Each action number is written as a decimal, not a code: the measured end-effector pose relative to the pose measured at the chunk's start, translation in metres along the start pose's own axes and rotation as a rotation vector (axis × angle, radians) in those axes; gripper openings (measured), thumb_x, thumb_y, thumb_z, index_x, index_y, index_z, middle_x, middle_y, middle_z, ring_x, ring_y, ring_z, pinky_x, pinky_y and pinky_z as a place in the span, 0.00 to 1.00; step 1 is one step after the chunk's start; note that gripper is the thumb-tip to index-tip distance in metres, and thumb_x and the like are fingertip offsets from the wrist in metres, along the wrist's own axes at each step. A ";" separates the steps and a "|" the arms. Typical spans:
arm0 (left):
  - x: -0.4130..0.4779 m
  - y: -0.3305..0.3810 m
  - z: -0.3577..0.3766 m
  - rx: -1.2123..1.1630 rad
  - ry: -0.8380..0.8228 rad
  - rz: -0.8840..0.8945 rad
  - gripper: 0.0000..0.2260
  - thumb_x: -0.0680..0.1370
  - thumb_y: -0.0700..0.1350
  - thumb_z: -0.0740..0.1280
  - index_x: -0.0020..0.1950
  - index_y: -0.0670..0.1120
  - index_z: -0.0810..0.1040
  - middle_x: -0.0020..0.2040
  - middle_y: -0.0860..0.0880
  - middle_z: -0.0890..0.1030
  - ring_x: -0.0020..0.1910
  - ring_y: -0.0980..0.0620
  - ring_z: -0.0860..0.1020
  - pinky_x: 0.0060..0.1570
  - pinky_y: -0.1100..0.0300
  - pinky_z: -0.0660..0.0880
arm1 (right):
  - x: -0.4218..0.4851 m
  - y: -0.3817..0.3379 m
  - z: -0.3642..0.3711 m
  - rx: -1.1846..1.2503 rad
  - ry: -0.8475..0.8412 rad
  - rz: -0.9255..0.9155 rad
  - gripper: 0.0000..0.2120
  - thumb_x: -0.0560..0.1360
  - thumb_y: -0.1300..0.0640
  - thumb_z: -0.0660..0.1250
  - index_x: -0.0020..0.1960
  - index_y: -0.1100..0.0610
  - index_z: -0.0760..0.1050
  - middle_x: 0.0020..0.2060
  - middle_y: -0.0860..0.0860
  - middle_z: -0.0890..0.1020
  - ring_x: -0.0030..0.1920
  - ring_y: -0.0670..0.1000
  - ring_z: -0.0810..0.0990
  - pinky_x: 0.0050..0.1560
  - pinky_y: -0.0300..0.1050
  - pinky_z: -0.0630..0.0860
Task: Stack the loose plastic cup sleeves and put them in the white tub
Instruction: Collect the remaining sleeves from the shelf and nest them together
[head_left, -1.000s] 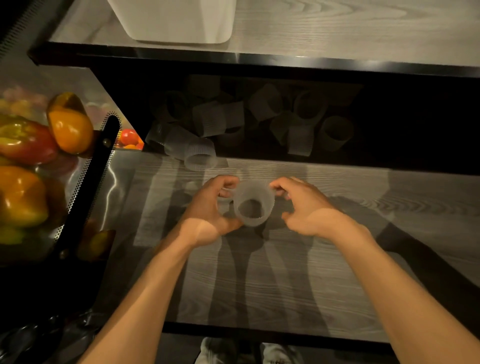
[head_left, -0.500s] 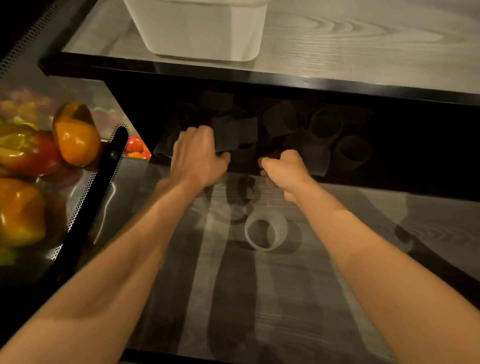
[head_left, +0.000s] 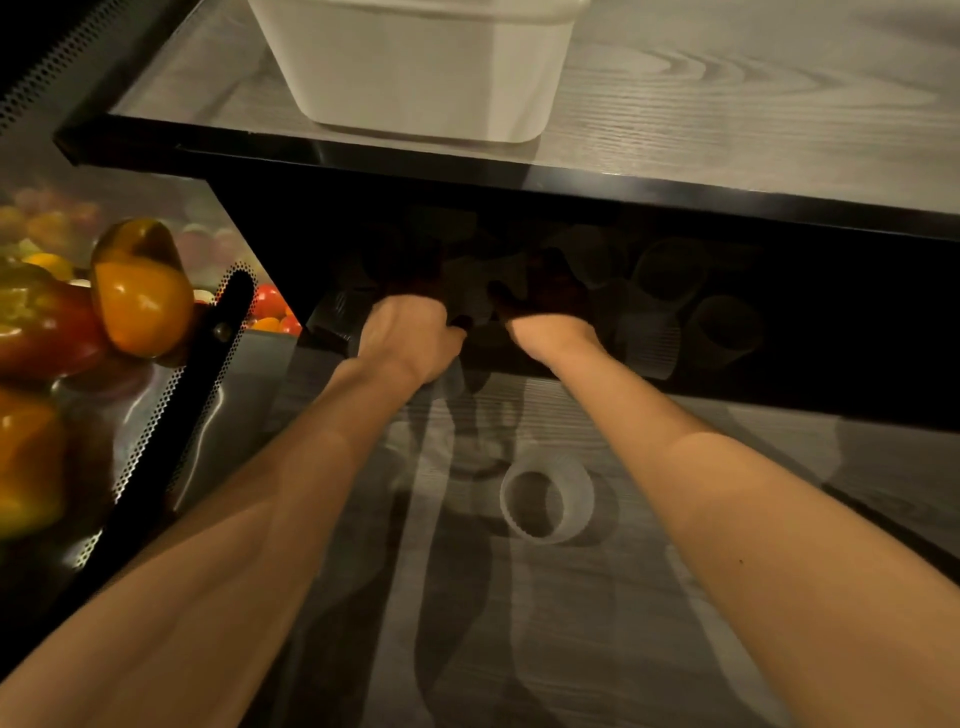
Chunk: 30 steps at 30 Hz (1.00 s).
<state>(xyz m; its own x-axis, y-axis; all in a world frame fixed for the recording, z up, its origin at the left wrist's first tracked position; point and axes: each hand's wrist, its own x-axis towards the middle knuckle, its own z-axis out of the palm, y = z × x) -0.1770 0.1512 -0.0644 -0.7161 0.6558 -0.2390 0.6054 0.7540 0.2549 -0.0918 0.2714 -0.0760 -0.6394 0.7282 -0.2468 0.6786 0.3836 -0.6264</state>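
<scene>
One translucent ribbed cup sleeve (head_left: 546, 500) stands alone on the lower wood-grain shelf (head_left: 597, 649), between my forearms. Several more sleeves (head_left: 652, 345) lie heaped in the dark at the back of that shelf, under the upper shelf. Both hands reach into this heap. My left hand (head_left: 408, 338) is at its left side and my right hand (head_left: 553, 332) at its middle. Their fingers disappear into the shadow, so what they hold is hidden. The white tub (head_left: 426, 73) sits on the upper shelf, above and behind the hands.
The upper shelf's black front edge (head_left: 519, 176) overhangs the sleeve heap. To the left, a black perforated metal divider (head_left: 171, 415) separates a bin of orange and red bell peppers (head_left: 140, 296) and small tomatoes (head_left: 270, 306).
One second ago both hands were at the lone sleeve. They let go of it and reached back into the heap, going deeper into the shadow since half a second ago.
</scene>
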 end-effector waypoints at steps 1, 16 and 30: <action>-0.001 -0.001 0.001 -0.008 0.015 -0.011 0.15 0.83 0.53 0.64 0.47 0.42 0.78 0.36 0.48 0.71 0.44 0.44 0.75 0.42 0.55 0.68 | 0.003 0.000 0.003 0.018 -0.019 0.028 0.37 0.81 0.39 0.61 0.83 0.53 0.51 0.80 0.54 0.60 0.79 0.57 0.61 0.76 0.50 0.59; -0.017 -0.022 -0.009 -0.267 0.211 -0.023 0.20 0.74 0.54 0.74 0.34 0.44 0.70 0.38 0.46 0.76 0.39 0.49 0.75 0.32 0.63 0.64 | -0.019 0.006 -0.028 0.868 0.045 0.306 0.32 0.72 0.56 0.77 0.73 0.59 0.72 0.64 0.55 0.79 0.60 0.54 0.78 0.64 0.49 0.77; -0.080 -0.010 -0.001 -0.735 0.149 0.259 0.34 0.67 0.52 0.80 0.69 0.49 0.70 0.61 0.56 0.77 0.59 0.61 0.78 0.58 0.57 0.81 | -0.094 0.018 -0.063 0.638 -0.133 -0.163 0.18 0.71 0.58 0.79 0.57 0.52 0.76 0.54 0.46 0.84 0.56 0.44 0.83 0.60 0.46 0.80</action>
<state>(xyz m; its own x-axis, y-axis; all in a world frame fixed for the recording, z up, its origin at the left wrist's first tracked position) -0.1262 0.0907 -0.0468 -0.6542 0.7558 0.0271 0.4119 0.3260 0.8509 0.0032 0.2455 -0.0178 -0.7827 0.5972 -0.1755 0.2489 0.0418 -0.9676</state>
